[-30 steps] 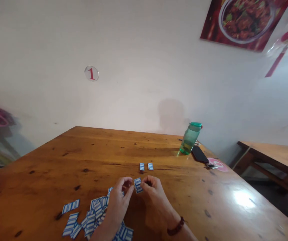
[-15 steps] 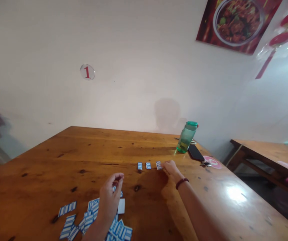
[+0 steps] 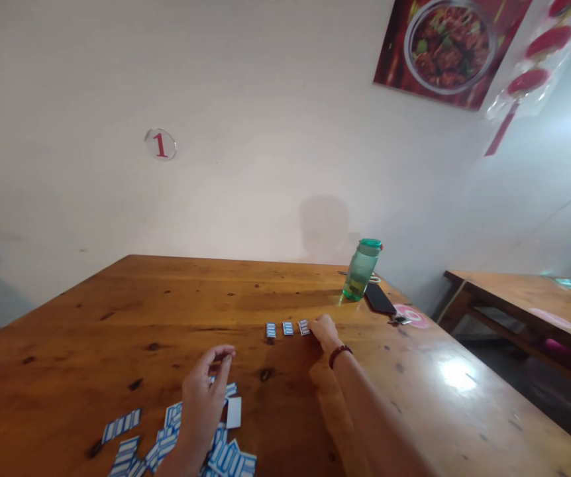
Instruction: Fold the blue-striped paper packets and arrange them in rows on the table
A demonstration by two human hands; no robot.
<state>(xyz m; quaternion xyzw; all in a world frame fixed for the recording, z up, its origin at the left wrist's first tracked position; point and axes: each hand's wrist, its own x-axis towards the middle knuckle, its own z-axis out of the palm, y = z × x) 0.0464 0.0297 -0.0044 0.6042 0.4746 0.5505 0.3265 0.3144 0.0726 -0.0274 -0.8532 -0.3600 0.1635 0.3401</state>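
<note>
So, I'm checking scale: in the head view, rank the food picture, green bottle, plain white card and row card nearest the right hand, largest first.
1. food picture
2. green bottle
3. plain white card
4. row card by right hand
The plain white card is nearer the camera; true sizes are unsure.

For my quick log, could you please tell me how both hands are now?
Left hand: loosely open, nothing visible in it.
Right hand: at the rightmost card; grip cannot be told.
</note>
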